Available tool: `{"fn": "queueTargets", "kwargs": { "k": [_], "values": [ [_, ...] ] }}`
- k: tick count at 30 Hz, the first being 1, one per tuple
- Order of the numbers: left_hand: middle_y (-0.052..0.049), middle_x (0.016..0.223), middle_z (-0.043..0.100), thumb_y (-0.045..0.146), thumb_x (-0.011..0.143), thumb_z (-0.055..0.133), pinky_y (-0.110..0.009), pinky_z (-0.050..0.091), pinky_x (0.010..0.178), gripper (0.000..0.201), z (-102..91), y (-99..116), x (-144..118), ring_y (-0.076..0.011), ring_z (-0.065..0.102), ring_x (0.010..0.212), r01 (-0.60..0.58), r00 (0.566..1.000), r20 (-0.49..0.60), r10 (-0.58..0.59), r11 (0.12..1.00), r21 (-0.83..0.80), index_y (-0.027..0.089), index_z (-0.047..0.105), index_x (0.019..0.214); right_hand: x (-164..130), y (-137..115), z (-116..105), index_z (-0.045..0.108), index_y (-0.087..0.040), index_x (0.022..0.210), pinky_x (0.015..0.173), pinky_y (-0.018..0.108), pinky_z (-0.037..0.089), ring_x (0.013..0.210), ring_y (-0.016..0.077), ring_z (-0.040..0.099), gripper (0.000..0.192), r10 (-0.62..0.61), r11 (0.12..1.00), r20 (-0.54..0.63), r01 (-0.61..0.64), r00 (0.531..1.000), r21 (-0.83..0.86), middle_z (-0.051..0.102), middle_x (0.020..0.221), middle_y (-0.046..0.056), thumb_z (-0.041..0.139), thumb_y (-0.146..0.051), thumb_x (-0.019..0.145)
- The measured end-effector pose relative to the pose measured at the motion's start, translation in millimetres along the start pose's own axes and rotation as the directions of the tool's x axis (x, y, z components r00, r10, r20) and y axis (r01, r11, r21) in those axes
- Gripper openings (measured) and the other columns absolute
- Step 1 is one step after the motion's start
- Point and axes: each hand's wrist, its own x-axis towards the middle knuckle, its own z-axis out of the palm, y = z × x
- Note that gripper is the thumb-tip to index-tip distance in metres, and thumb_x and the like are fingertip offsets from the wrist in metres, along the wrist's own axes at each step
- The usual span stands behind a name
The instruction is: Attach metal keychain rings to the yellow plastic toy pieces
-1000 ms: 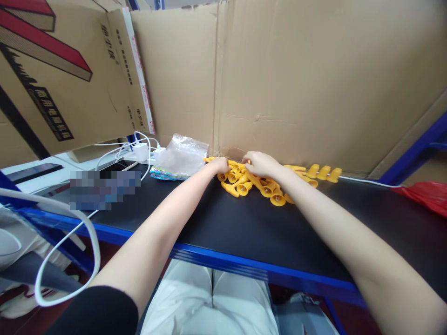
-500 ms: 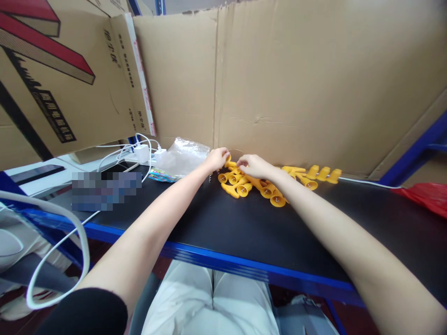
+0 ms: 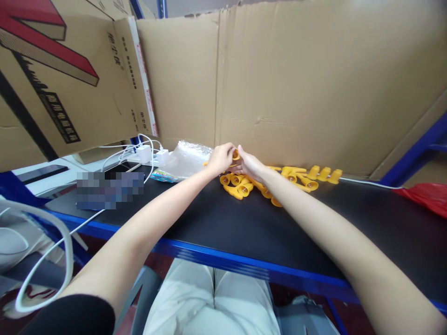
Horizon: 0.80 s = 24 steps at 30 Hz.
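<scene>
My left hand [image 3: 222, 158] is closed on a yellow plastic piece with a cup-shaped end [image 3: 236, 155], lifted above the table with its open mouth turned towards me. From the other side, my right hand [image 3: 249, 164] grips the same piece, thumb on top and fingers curled underneath. Much of the piece is hidden by the fingers. Below the hands lie several more yellow cup-ended pieces [image 3: 245, 189], some with curved handles, partly covered by my right forearm. Farther right, 3 yellow cups [image 3: 324, 174] stand upside down in a row.
A clear plastic bag [image 3: 186, 158] lies left of my hands, beside white chargers [image 3: 144, 153] and cables. Cardboard [image 3: 296, 83] walls off the back of the black table [image 3: 216, 223]. A red plastic bag [image 3: 426, 195] lies at the right. A white cable loop hangs near my left elbow.
My left hand has moved slightly right and my right hand has closed in on it. Both now meet at the raised yellow piece. The view has shifted a little.
</scene>
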Motion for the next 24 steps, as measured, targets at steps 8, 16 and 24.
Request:
{"fn": "queueTargets", "kwargs": {
  "k": [8,16,24],
  "values": [
    [-0.01,0.111,0.06,0.018,0.088,0.043,-0.038,0.044,0.089,0.023,-18.2,28,-9,-0.0215,0.054,0.105,-0.174,0.985,0.026,0.172,0.982,0.07,0.017,0.061,0.104,-20,-22,-9,0.054,-0.019,0.09,0.046,0.022,0.035,0.048,0.0097,0.047,0.011,-0.084,0.97,-0.147,0.114,0.986,0.213,0.054,0.061,-0.001,0.047,-0.023,0.082],
    [-0.009,0.127,0.053,0.022,0.091,0.042,-0.039,0.045,0.09,0.046,-39.5,22,-18,-0.0229,0.053,0.111,-0.152,0.979,0.153,0.132,0.98,0.131,0.03,0.039,0.136,-59,-43,-31,0.057,-0.016,0.081,0.039,0.022,0.028,0.042,0.0066,0.037,0.011,-0.081,0.994,0.111,0.073,0.99,0.076,0.055,0.062,0.001,0.056,-0.026,0.076],
    [-0.009,0.099,0.057,0.015,0.09,0.038,-0.034,0.04,0.086,0.037,-47.0,32,-33,-0.0213,0.054,0.096,-0.159,0.985,0.122,0.12,0.905,0.396,0.024,0.05,0.124,-76,-30,-45,0.065,-0.02,0.114,0.063,0.031,0.049,0.068,0.0153,0.058,0.045,-0.19,0.883,0.114,0.22,0.975,-0.415,0.065,0.077,0.003,0.063,-0.045,0.077]
  ]
}}
